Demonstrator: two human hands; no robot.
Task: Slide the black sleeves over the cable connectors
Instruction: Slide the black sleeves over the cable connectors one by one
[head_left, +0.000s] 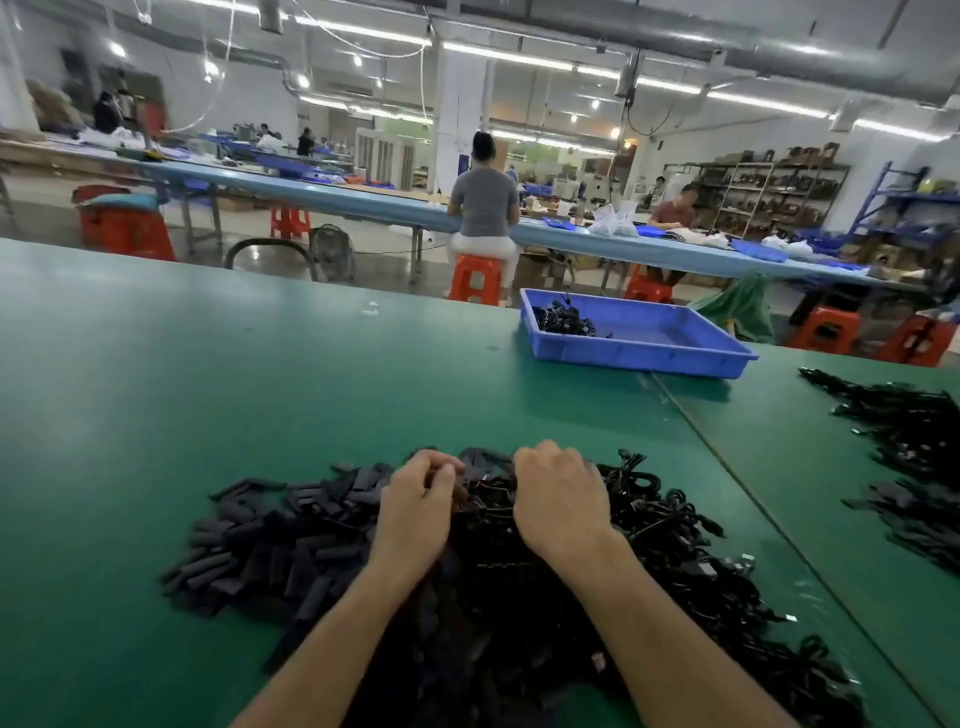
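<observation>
On the green tabletop (156, 415), at the left, lies a loose heap of black sleeves (291, 535), short tubes. Just beside it the left hand (415, 504) hovers with fingers (441, 470) curled toward the thumb; a dark bit seems to sit at the fingertips, but blur makes it impossible to tell whether they pinch anything. Between the hands a tangle of black cables (665, 561) spreads toward the near edge, its ends too small and dark to pick out. The right hand (561, 499) rests knuckles-up on that tangle, fingers bent down out of sight, so its grip cannot be told. Farther back stands a blue tray (639, 358) with a small dark clump in its left corner. At the far right another black pile (904, 441) is cut off by the frame edge
</observation>
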